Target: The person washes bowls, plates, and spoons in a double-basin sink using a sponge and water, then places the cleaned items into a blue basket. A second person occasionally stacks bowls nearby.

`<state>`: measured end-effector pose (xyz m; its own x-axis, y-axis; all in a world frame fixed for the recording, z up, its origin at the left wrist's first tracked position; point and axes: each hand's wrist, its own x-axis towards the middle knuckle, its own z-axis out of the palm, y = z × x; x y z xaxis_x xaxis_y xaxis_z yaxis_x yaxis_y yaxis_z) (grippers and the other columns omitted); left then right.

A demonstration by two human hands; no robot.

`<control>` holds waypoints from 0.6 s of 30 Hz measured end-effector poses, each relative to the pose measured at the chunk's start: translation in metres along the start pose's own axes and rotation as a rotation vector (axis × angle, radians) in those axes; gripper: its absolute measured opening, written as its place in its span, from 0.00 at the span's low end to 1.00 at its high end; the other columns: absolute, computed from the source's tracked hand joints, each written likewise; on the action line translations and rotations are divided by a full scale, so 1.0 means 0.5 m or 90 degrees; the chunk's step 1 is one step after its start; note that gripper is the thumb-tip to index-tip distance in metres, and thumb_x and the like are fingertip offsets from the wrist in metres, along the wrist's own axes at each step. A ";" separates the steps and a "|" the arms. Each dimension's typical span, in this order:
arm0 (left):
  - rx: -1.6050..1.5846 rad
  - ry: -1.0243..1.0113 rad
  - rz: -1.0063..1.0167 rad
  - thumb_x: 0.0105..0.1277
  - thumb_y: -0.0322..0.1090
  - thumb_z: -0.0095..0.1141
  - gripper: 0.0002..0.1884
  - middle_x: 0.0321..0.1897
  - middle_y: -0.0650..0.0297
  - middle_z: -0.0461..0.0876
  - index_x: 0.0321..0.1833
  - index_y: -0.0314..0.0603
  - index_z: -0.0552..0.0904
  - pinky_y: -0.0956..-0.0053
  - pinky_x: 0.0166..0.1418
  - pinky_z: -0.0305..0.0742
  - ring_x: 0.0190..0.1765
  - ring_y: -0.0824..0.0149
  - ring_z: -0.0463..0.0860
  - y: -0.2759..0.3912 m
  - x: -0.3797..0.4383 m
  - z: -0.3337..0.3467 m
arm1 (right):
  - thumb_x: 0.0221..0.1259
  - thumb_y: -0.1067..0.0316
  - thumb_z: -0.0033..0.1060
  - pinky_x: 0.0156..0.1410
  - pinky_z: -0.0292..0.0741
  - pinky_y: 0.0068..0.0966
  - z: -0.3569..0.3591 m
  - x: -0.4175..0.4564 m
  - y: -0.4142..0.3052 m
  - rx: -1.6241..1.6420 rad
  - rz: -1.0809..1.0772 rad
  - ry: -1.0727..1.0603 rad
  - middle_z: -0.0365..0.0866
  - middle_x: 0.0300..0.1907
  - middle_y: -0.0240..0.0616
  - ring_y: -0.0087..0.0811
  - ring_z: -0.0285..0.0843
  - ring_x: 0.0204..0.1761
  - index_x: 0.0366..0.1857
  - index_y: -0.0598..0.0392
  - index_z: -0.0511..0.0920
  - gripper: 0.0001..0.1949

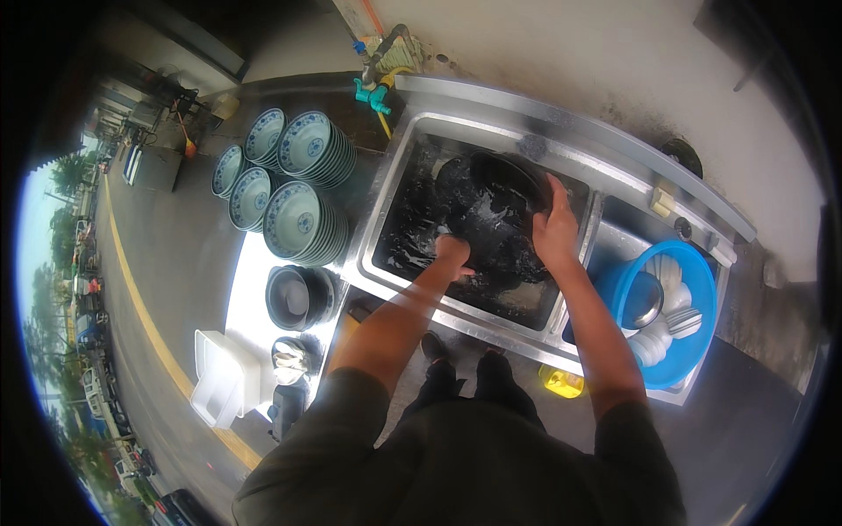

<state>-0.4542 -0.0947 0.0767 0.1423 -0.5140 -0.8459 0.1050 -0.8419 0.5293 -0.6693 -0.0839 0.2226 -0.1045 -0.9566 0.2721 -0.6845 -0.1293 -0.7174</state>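
Observation:
In the left basin of a stainless steel sink, several black bowls lie in dark water with whitish suds. My right hand grips the rim of a black bowl, which is tilted up on its side. Lower and to the left, my left hand is curled low at the water. Its fingertips are partly hidden, and whether it holds something is unclear.
Left of the sink stand stacks of blue-patterned bowls, dark bowls, spoons and white plastic bins. A blue tub of white dishes sits right. A teal tap rises behind; a yellow jug is on the floor.

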 end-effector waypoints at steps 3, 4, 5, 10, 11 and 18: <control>0.318 0.221 0.106 0.66 0.31 0.66 0.34 0.69 0.45 0.75 0.75 0.37 0.69 0.50 0.61 0.84 0.65 0.39 0.83 0.043 -0.078 -0.048 | 0.59 0.85 0.59 0.66 0.81 0.48 -0.021 0.007 -0.040 -0.010 -0.111 0.025 0.73 0.71 0.52 0.63 0.78 0.65 0.80 0.46 0.61 0.41; 0.473 0.250 0.239 0.68 0.27 0.60 0.40 0.74 0.42 0.65 0.82 0.41 0.56 0.46 0.64 0.82 0.65 0.33 0.81 0.029 -0.065 -0.093 | 0.59 0.86 0.58 0.68 0.81 0.48 -0.025 0.009 -0.041 -0.011 -0.147 0.039 0.71 0.73 0.51 0.62 0.77 0.67 0.80 0.45 0.62 0.41; 0.498 0.278 0.286 0.69 0.27 0.57 0.37 0.73 0.43 0.66 0.81 0.41 0.58 0.46 0.64 0.83 0.65 0.32 0.81 0.013 -0.053 -0.128 | 0.58 0.87 0.57 0.69 0.80 0.47 -0.029 0.008 -0.040 -0.013 -0.181 0.054 0.68 0.74 0.50 0.62 0.75 0.69 0.80 0.45 0.62 0.41; 0.645 0.297 0.597 0.70 0.24 0.53 0.34 0.71 0.47 0.70 0.81 0.42 0.62 0.47 0.65 0.81 0.66 0.36 0.80 0.101 -0.195 -0.132 | 0.58 0.87 0.52 0.77 0.71 0.49 -0.048 -0.020 0.081 -0.014 0.010 0.113 0.69 0.72 0.58 0.65 0.70 0.72 0.79 0.53 0.63 0.40; 0.666 0.308 0.656 0.70 0.23 0.53 0.35 0.71 0.47 0.70 0.81 0.42 0.62 0.48 0.65 0.81 0.66 0.37 0.79 0.118 -0.210 -0.143 | 0.58 0.87 0.52 0.78 0.70 0.49 -0.045 -0.030 0.096 0.002 0.036 0.127 0.69 0.72 0.58 0.65 0.70 0.72 0.79 0.54 0.64 0.39; 0.815 0.410 0.885 0.71 0.24 0.52 0.32 0.67 0.50 0.74 0.78 0.34 0.65 0.58 0.63 0.85 0.70 0.46 0.77 0.257 -0.354 -0.148 | 0.60 0.85 0.53 0.79 0.69 0.46 -0.045 -0.071 0.147 0.068 0.118 0.165 0.75 0.70 0.59 0.61 0.73 0.72 0.77 0.57 0.67 0.35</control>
<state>-0.3930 -0.0997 0.2994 -0.2110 -0.9214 0.3265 -0.9638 0.2519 0.0880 -0.7321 -0.0535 0.1744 -0.4101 -0.8698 0.2744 -0.5587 0.0018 -0.8294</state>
